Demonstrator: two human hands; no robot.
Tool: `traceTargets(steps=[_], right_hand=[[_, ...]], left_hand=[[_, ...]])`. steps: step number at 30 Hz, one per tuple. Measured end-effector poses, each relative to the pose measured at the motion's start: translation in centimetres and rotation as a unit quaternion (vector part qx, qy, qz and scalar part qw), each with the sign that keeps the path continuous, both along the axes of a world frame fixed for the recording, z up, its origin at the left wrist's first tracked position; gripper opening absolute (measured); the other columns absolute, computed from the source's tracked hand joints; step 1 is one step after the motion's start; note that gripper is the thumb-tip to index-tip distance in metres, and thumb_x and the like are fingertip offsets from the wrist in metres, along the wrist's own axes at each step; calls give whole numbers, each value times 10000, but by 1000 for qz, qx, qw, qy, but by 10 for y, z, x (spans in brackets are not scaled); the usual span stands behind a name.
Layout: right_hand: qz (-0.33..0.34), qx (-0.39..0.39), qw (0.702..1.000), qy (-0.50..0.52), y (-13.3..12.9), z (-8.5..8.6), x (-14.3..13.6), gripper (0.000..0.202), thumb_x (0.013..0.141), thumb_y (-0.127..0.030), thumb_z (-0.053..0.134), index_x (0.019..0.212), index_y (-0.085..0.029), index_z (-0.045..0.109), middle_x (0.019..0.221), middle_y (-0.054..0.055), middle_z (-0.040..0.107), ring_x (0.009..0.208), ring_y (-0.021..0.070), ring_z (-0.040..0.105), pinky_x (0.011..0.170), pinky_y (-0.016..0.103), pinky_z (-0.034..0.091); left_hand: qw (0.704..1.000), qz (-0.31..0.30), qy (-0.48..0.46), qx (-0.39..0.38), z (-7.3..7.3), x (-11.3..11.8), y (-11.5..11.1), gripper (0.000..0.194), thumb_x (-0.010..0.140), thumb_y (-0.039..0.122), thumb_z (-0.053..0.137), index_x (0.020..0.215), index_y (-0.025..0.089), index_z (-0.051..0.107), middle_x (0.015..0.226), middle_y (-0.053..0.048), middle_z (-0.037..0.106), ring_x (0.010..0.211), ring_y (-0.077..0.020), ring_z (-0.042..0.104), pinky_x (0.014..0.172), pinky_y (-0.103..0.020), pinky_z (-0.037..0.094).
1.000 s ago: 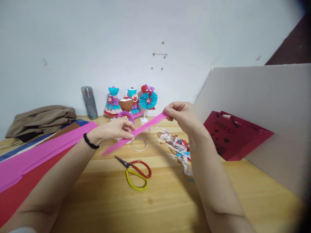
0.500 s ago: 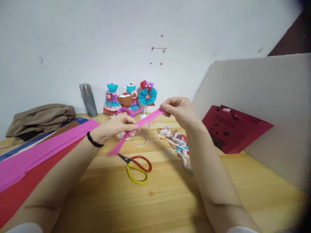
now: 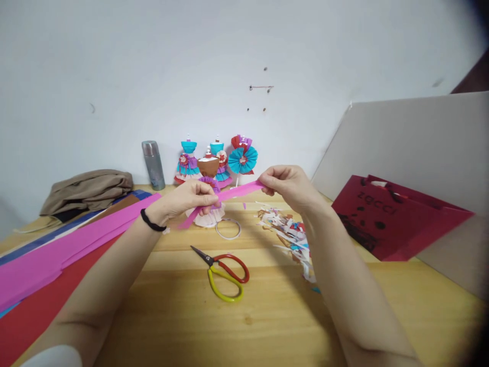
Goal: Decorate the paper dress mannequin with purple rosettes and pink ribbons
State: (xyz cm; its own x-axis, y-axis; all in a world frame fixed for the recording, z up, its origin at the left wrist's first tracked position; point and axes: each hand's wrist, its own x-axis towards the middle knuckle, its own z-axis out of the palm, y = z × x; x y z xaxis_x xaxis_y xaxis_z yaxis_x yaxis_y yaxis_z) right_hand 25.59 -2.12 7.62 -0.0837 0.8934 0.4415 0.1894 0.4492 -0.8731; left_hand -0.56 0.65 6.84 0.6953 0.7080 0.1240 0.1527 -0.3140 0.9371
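Note:
A pink crepe paper strip (image 3: 240, 191) is stretched between my two hands above the table. My left hand (image 3: 194, 200) pinches it partway along, and its loose end hangs down to the left. My right hand (image 3: 284, 186) is closed on the other end, slightly higher. Below my hands lie scissors (image 3: 212, 261) with one red and one yellow handle, their blades together. A roll of tape (image 3: 228, 229) rests just beyond them. Behind my left hand, a small dress form in brown and white (image 3: 208, 165) is partly hidden.
Paper scraps (image 3: 292, 237) lie near my right forearm. Pink paper sheets (image 3: 76, 244) and red paper (image 3: 72, 285) are on the left, beside folded brown cloth (image 3: 87, 188). A flask (image 3: 153, 165) and decorated dress forms (image 3: 188, 160) stand by the wall. A red paper bag (image 3: 397, 216) leans at right.
The view has shifted, so the table things appear a little further right and lower. The strip between my hands is more level; both hands keep their hold on it.

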Motion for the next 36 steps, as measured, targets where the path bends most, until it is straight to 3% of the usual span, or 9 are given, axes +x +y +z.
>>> traceTargets(steps=[6,14,19,26,33,36], right_hand=[[-2,-7,1000,15,0,-1,-1,282,631,-431,814,561,-203,664,491,-11,577,458,88,453,466,258,346],[-1,-42,998,43,5,-7,-4,331,603,-446,836,554,-184,639,488,-16,571,456,77,449,465,241,324],[34,-65,997,26,12,-20,-11,361,664,-476,793,578,-175,613,503,-18,574,452,74,449,472,237,332],[72,-100,992,-10,17,-34,-28,377,670,-506,764,596,-164,624,507,-15,565,469,75,456,479,229,331],[121,-122,985,-11,15,-41,-40,420,669,-557,749,627,-162,609,511,-24,557,479,76,450,484,222,334],[84,-81,993,-34,13,-37,-38,371,700,-524,729,693,-163,643,598,-4,606,552,102,511,520,232,375]], left_hand=[[996,-41,-55,-51,-3,-3,5,464,763,535,731,638,94,663,547,-44,623,499,-93,564,526,-201,470],[985,-86,-124,-84,2,-6,-1,274,719,346,823,733,99,705,650,-45,682,587,-109,631,589,-209,524],[965,-75,-223,-113,0,-3,-3,224,700,299,843,770,107,751,748,-78,734,672,-136,683,688,-246,560],[942,-32,-315,-113,-2,7,-4,157,692,257,844,739,123,778,1130,-120,721,887,-147,684,854,-261,535],[930,-23,-343,-129,-3,16,-11,220,660,304,865,758,132,769,998,-120,754,936,-205,687,923,-343,512],[933,3,-334,-132,-6,19,-9,212,643,289,873,736,135,762,907,-95,760,878,-184,688,868,-309,526]])
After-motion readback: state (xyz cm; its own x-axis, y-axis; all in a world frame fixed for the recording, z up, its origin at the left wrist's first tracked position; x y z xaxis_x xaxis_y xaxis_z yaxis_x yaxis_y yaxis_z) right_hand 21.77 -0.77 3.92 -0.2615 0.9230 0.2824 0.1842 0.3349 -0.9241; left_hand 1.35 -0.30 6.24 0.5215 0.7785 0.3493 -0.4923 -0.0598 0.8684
